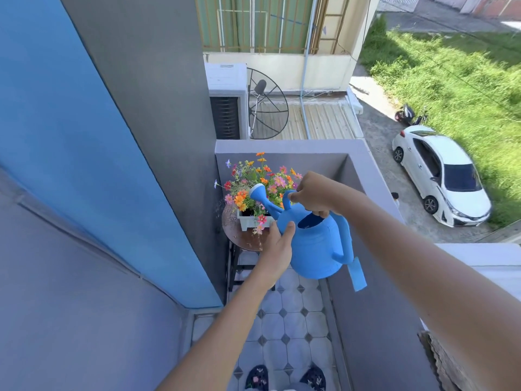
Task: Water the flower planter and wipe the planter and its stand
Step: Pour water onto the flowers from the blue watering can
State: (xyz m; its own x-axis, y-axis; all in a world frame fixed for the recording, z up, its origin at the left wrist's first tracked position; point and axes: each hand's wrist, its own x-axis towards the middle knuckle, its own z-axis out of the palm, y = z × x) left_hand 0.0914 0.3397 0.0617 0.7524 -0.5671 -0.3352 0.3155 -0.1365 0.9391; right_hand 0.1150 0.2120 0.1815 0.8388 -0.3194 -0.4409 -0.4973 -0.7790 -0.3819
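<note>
A white planter full of orange, pink and red flowers sits on a round brown stand in the balcony's far corner. A blue watering can is tilted toward the flowers, its white-tipped spout over the blooms. My right hand grips the can's top handle. My left hand presses flat against the can's left side. Droplets show at the left of the flowers. The stand's dark legs are partly hidden behind my left arm.
A grey parapet wall runs along the right, a blue and grey wall along the left. The narrow tiled floor lies between. A brown cloth lies on the parapet at lower right. A white car is parked far below.
</note>
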